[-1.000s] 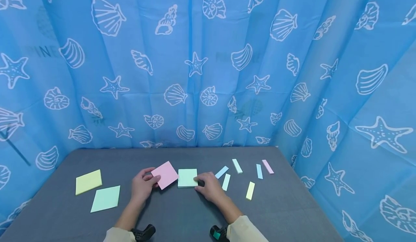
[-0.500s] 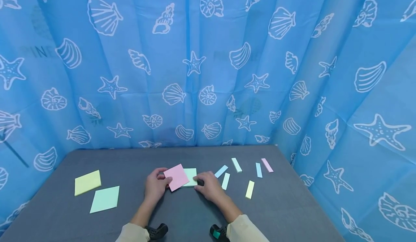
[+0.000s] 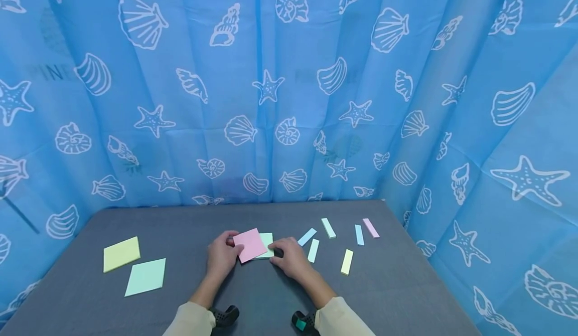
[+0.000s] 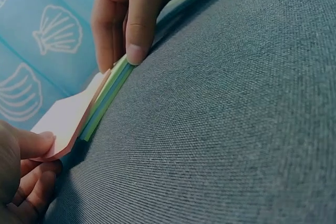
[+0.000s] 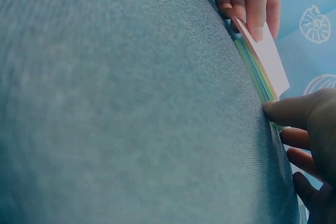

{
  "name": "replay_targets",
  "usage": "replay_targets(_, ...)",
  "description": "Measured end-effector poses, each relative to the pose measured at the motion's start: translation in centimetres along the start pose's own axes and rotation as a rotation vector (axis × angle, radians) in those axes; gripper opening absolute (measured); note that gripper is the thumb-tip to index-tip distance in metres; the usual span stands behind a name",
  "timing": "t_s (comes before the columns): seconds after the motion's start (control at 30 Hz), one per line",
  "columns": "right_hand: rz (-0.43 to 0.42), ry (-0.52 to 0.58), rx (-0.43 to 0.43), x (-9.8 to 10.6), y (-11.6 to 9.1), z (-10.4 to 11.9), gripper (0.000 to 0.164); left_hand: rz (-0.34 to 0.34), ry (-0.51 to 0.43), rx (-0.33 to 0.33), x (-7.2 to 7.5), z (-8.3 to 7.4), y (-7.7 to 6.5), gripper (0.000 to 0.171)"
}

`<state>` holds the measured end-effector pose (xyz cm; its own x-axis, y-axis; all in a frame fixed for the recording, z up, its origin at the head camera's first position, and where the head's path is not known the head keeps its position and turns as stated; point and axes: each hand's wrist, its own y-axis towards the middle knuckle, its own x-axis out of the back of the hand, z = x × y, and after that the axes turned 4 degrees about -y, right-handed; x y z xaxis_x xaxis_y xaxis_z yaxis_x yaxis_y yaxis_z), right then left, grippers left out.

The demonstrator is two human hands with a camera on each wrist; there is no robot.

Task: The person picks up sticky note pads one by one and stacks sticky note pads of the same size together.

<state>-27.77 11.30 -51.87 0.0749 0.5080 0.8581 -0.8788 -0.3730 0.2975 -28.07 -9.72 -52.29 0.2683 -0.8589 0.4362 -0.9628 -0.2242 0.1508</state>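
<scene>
My left hand (image 3: 222, 252) pinches a pink square sticky note pad (image 3: 250, 244) by its left side, thumb on top. The pad is tilted and overlaps a stack of square sticky note pads (image 3: 269, 238), pale green on top. In the left wrist view, green and blue layers show along the edge of this stack (image 4: 109, 97). At the stack's right end, the thumb and fingers of my right hand (image 3: 291, 260) hold its sides. Much of the stack's top is hidden beneath the pink pad.
A yellow square pad (image 3: 122, 254) and a pale green one (image 3: 145, 277) lie on the grey table (image 3: 180, 316) at left. Several narrow strips lie at right, among them a yellow strip (image 3: 346, 262) and a pink strip (image 3: 371, 228). A blue shell-print curtain (image 3: 203, 140) hangs behind.
My left hand has carried the pink pad to the right, from beside the stack to over its left part. My right hand has kept its place at the stack's right end.
</scene>
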Motion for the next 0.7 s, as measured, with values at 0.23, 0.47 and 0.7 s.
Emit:
replay_targets(0.23,-0.01,-0.007,0.014,0.0,0.0,-0.1,0.028,0.029,0.067,-0.03,-0.5,-0.3,0.6,0.032)
replay_targets(0.47,0.015,0.008,-0.048,-0.1,0.1,-0.1,0.036,0.039,0.119,-0.063,-1.2,-0.2,1.1,0.038)
replay_targets(0.7,0.009,-0.004,-0.038,-0.4,0.1,-0.3,0.046,0.067,0.159,-0.094,-1.2,-0.3,0.8,0.043)
